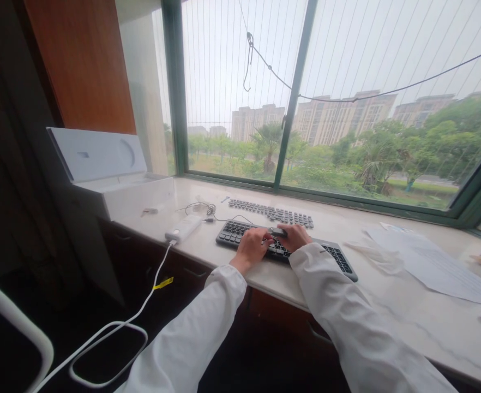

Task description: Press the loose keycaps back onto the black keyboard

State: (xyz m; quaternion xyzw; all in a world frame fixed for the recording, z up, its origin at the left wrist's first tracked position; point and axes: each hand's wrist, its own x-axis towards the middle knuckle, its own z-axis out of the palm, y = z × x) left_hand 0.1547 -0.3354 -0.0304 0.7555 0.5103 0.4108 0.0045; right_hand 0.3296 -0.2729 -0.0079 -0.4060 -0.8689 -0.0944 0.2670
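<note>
We observe a long dark-grey plastic keyboard (279, 251) lying lengthwise along the near edge of the pale, stone-like counter (408, 308); our left hand (252, 245) is bent over its middle, fingers drawn together, though we cannot tell whether they pinch anything; our right hand (296, 238), just to the right, grips a small dark oblong object (278, 232) above the keys; loose dark-grey keycaps (271, 212) lie in rows on the far side; to the left we record a white rectangular power strip (183, 228); to the right, white paper sheets (437, 262).
</note>
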